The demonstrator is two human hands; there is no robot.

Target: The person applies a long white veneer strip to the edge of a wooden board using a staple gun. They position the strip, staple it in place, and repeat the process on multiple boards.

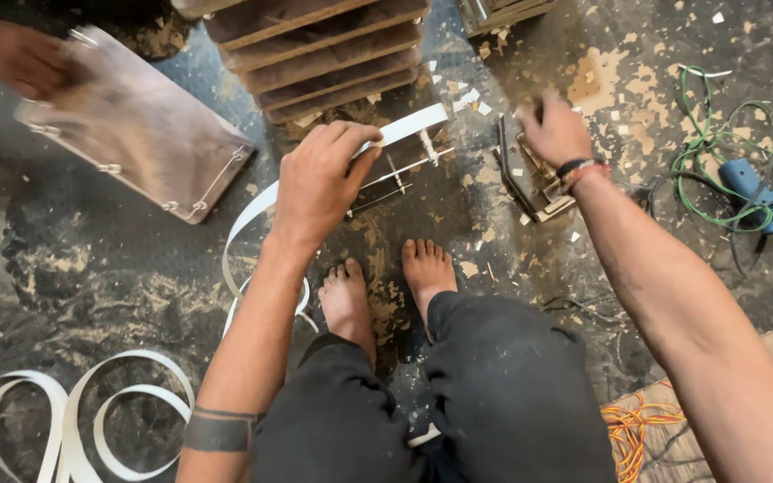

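Note:
My left hand [319, 179] grips a long white edge-banding strip [409, 122] and holds it against a dark panel [395, 174] lying on the floor. The strip curls back past my wrist towards my bare feet [386, 286]. My right hand [552, 130] reaches onto a small wooden and metal trimming tool [530, 183] on the floor to the right of the panel, fingers spread and blurred. Thin metal rods [404, 165] lie across the panel beside my left hand.
A stack of wooden boards [324, 54] stands ahead. Another person's hand [15, 58] holds a brown panel [136, 125] at upper left. A blue power drill [767, 192] with green cable [717, 134] lies right. White strip loops [73, 420] lie lower left, orange wire [641, 425] lower right.

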